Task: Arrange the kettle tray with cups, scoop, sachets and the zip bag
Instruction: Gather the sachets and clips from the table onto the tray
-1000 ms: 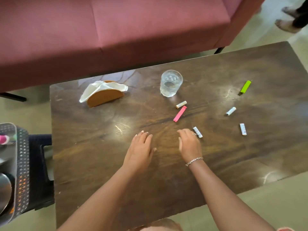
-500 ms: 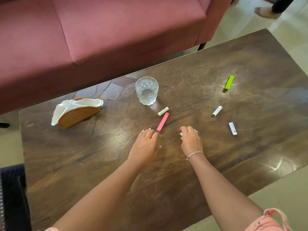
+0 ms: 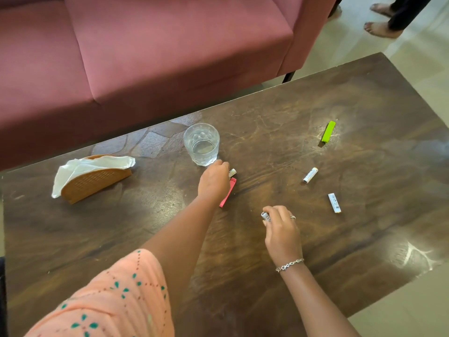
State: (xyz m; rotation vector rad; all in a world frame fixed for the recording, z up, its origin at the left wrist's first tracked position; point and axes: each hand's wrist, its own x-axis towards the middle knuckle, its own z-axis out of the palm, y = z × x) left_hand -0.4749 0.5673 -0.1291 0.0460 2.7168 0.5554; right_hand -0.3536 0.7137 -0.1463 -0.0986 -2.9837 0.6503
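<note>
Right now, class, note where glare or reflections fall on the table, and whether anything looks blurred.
Head view: bright glare streaks the table near its front right edge and around the green sachet; a pale tiled reflection lies left of the glass; nothing looks motion-blurred.

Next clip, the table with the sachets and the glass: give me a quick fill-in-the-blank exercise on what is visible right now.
1. The right hand pinches a small sachet coloured ____.
2. The glass stands ____ on the table.
3. The long sachet beside the left hand is ____.
4. The wooden holder carries a white ____.
Missing words: white; upright; pink; napkin.
</note>
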